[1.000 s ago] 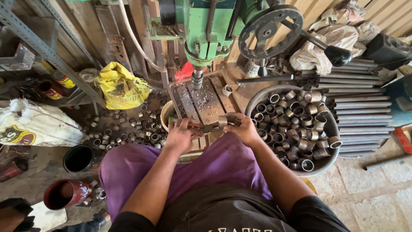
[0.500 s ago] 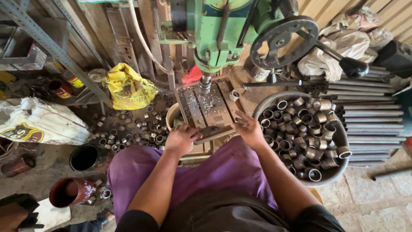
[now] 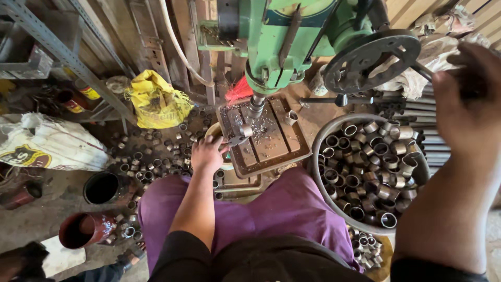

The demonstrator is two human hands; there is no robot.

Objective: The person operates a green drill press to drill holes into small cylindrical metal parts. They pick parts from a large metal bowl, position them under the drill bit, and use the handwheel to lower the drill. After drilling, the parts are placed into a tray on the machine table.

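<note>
left hand point(image 3: 207, 155) clamps the small metal ring point(image 3: 244, 131) on the drill table point(image 3: 271, 143) under the bit point(image 3: 255, 108). right hand point(image 3: 469, 99) looks curled round the feed handle point(image 3: 422, 70), though blurred; best to feed slowly, ring pinned flat.

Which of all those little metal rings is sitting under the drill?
The ring that the left hand steadies on the drill table, beneath the bit; another ring stands alone at the table's far edge.

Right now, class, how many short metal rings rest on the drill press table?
2: one ring sits under the drill bit, at the left hand; another ring stands apart near the table's right edge. Metal shavings may hide more.
</note>
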